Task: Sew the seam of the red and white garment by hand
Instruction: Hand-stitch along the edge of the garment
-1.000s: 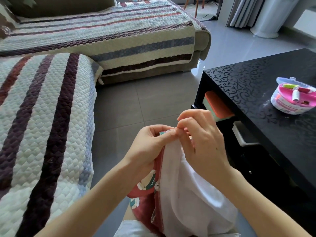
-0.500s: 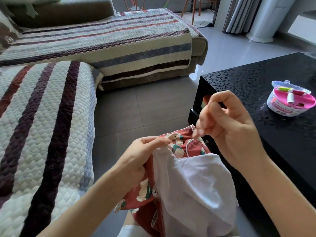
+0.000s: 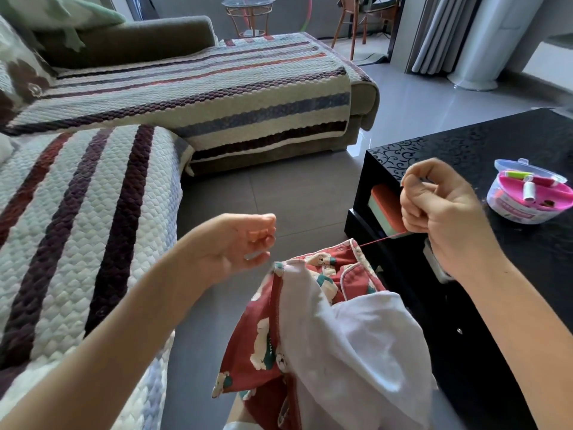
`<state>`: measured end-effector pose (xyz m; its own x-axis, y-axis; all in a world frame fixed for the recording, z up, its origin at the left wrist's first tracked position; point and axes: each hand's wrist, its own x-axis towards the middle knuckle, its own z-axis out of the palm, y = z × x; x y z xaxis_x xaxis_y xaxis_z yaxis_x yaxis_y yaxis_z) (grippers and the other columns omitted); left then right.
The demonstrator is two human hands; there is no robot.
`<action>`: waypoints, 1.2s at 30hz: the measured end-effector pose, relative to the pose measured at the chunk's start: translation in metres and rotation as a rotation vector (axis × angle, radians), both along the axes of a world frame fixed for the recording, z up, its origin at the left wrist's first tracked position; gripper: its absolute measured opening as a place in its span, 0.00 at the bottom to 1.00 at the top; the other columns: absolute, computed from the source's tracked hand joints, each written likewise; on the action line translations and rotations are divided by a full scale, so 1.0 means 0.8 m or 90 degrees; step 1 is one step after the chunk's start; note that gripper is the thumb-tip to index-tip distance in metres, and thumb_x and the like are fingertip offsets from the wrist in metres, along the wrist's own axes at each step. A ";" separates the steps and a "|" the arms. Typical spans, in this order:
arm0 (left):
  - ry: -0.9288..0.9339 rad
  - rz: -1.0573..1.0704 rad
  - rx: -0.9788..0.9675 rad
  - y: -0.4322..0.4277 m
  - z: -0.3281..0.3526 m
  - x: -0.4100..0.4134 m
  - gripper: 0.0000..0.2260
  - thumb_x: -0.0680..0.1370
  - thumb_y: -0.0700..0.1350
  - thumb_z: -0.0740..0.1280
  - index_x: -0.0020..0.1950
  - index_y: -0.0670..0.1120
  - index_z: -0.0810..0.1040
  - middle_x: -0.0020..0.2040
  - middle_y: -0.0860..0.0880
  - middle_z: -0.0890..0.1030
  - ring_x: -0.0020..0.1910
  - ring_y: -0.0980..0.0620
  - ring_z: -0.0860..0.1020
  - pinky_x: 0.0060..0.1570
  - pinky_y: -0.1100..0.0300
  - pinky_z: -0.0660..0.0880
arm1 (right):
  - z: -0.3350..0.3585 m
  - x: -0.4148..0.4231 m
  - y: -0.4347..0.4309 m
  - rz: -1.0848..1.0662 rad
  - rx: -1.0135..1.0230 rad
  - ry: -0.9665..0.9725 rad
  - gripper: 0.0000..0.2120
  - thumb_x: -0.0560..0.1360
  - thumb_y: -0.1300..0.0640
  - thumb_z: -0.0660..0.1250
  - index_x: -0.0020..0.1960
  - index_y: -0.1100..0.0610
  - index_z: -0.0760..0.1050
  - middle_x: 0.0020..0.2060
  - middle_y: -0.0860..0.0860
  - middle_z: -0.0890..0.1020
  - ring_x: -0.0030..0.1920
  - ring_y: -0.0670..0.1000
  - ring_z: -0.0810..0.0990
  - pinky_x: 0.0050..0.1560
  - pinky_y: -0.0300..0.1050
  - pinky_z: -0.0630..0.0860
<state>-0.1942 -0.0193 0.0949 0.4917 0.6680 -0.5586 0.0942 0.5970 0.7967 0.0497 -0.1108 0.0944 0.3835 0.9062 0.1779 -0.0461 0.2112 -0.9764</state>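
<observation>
My right grip [image 3: 440,206] pinches the taut red thread [image 3: 381,238], drawn farther out than before from the soft red-and-white garment [image 3: 341,352] hanging between both grips beside the glossy black table [image 3: 496,144]; left grip [image 3: 238,243] blurred, hold undeterminable.

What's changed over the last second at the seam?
The right hand left the seam and drew up and rightward toward the table, pulling the red thread taut from the garment. The left hand slid left off the fold; whether it still pinches the edge is unclear. The garment stays on the lap, the sewing box on the table.
</observation>
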 end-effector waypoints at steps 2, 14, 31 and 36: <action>-0.035 -0.017 -0.003 0.009 0.014 -0.001 0.02 0.64 0.43 0.68 0.36 0.47 0.76 0.37 0.49 0.77 0.39 0.54 0.74 0.52 0.56 0.70 | -0.006 -0.002 0.004 -0.006 -0.019 -0.019 0.13 0.80 0.68 0.57 0.39 0.57 0.67 0.23 0.46 0.64 0.22 0.43 0.59 0.22 0.34 0.55; 0.424 -0.375 0.438 0.016 -0.087 0.030 0.18 0.72 0.58 0.71 0.52 0.45 0.80 0.49 0.50 0.83 0.48 0.54 0.81 0.50 0.58 0.78 | 0.009 -0.020 -0.006 0.067 -0.016 0.017 0.10 0.80 0.65 0.58 0.40 0.58 0.68 0.23 0.47 0.64 0.24 0.45 0.57 0.25 0.38 0.52; 0.221 -0.153 0.579 -0.048 -0.086 -0.039 0.06 0.61 0.49 0.75 0.34 0.55 0.80 0.33 0.57 0.78 0.33 0.59 0.75 0.34 0.67 0.69 | -0.124 -0.091 -0.035 0.198 -0.181 -0.440 0.12 0.71 0.58 0.72 0.34 0.47 0.73 0.24 0.37 0.72 0.28 0.41 0.69 0.32 0.35 0.61; 0.233 -0.173 0.738 -0.062 -0.084 -0.073 0.08 0.64 0.56 0.74 0.35 0.55 0.79 0.37 0.55 0.76 0.37 0.53 0.77 0.38 0.62 0.72 | -0.120 -0.097 -0.050 0.247 -0.045 -0.536 0.05 0.67 0.57 0.65 0.35 0.49 0.70 0.23 0.37 0.66 0.27 0.38 0.68 0.31 0.30 0.62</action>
<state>-0.2523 -0.0691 0.0276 0.6313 0.7593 0.1580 0.4315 -0.5132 0.7420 -0.0276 -0.1507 -0.0019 -0.1786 0.9634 0.1997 0.6282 0.2679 -0.7305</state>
